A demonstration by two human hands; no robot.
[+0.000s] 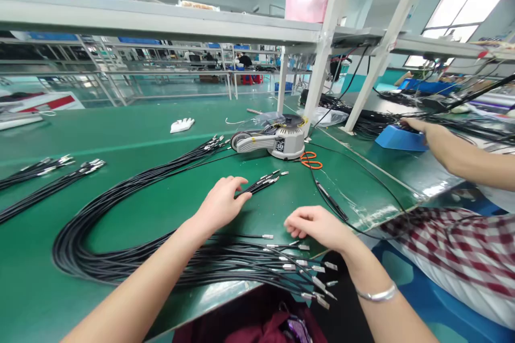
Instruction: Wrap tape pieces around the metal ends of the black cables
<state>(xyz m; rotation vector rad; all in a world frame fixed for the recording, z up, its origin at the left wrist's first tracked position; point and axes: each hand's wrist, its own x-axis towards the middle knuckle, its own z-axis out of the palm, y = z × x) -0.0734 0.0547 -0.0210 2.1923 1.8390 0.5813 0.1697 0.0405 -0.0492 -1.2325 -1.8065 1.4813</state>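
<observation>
My left hand [222, 201] rests on the green bench, its fingers pinched round a small bunch of black cables with metal ends [261, 182]. My right hand [316, 226] hovers just above the bench with fingers curled, close to the metal tips of a large looped bundle of black cables [169, 262] lying along the near edge. I cannot make out anything in the right hand. Several loose cable tips [317, 281] stick out over the bench edge below it.
A grey tape dispenser [273, 139] stands mid-bench beside orange scissors [310, 160]. A white glove [182, 125] lies further back. More cable bundles [52, 169] lie at left. A co-worker's arm [454, 150] reaches to a blue tray [400, 138] at right; checked fabric [454, 241] lies below.
</observation>
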